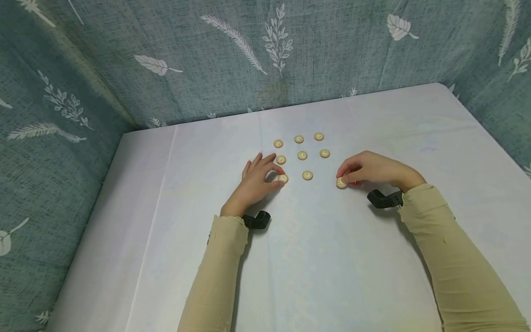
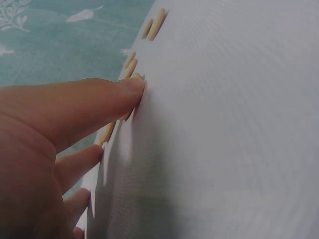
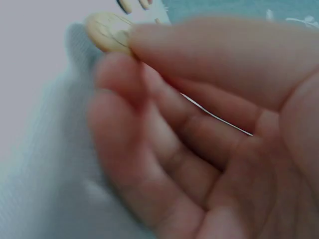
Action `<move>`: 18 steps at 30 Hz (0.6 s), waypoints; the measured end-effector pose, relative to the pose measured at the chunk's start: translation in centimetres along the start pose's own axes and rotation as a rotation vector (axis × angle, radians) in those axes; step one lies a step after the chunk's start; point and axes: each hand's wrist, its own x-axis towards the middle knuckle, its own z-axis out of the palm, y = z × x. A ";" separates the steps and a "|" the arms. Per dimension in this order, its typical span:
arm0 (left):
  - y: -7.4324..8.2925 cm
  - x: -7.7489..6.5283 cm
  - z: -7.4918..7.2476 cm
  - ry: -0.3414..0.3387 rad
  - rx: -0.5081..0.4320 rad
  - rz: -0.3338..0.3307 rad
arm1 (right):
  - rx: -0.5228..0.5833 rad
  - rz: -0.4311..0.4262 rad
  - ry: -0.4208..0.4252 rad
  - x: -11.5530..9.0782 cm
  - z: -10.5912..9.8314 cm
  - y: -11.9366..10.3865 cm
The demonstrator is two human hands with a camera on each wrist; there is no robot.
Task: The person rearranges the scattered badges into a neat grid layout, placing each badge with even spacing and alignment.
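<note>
My left hand [image 1: 258, 184] pinches a small round wooden disc [image 1: 283, 178] between thumb and index finger, at the table surface, while its other fingers spread outward. In the left wrist view, the thumb [image 2: 94, 104] covers much of this disc. Over to the right, my right hand [image 1: 373, 169] pinches another wooden disc [image 1: 341, 183] between thumb and fingertips. That disc [image 3: 107, 32] is tilted in the right wrist view, with dark lines on its face. Between the hands lies a marked disc [image 1: 307, 175], touched by neither.
Beyond the hands, more discs lie in two rows of three, among them a middle one [image 1: 302, 155] and a far right one [image 1: 319, 136]. A white cloth [image 1: 199, 184] covers the table. Leaf-patterned green fabric [image 1: 186, 41] hangs behind and at both sides.
</note>
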 end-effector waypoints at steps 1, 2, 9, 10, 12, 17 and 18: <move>0.0 0.0 0.0 0.001 0.000 -0.001 | 0.004 0.001 0.012 0.1 0.0 0.0; 0.0 0.1 0.0 0.002 0.001 0.000 | 0.005 0.003 0.025 0.1 0.0 0.1; 0.1 0.0 0.1 0.003 0.008 0.007 | -0.025 0.037 0.121 0.4 0.3 0.0; 0.0 0.0 0.1 0.002 0.008 0.010 | -0.030 0.044 0.132 0.4 0.4 -0.1; 0.0 0.0 0.0 0.004 0.009 0.011 | -0.043 0.057 0.156 0.6 0.6 -0.2; 0.0 0.0 0.0 0.003 0.004 0.008 | -0.096 0.081 0.216 1.0 1.1 -0.6; 0.0 0.0 0.0 0.003 0.004 0.007 | -0.100 0.083 0.229 1.1 1.2 -0.7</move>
